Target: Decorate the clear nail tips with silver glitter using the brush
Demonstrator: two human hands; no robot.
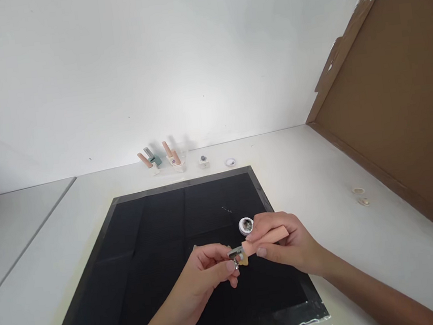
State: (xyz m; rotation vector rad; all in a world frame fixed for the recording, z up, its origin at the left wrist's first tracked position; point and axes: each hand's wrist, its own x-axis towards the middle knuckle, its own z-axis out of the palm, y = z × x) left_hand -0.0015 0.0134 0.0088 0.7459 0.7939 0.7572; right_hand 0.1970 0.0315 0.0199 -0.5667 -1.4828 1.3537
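Note:
My right hand (282, 241) grips a long pink nail polish cap (270, 238), held slanting with its lower end toward my left hand. My left hand (215, 269) pinches a small shiny metal piece (234, 253) between thumb and fingers. By my left fingertips is a small yellow piece (243, 259); whether it is joined to the metal cannot be told. The cap's inner end meets or overlaps the metal piece, and any brush is hidden. Just beyond my right fingers stands a round white pot (246, 226) with glittery bits inside.
Both hands are over a black mat (152, 253) with taped edges. Behind it stand several polish bottles (177, 160), a small clear container (203, 161) and a round lid (230, 162). Two small round pieces (363, 201) lie at right, near a brown cardboard panel (393, 100).

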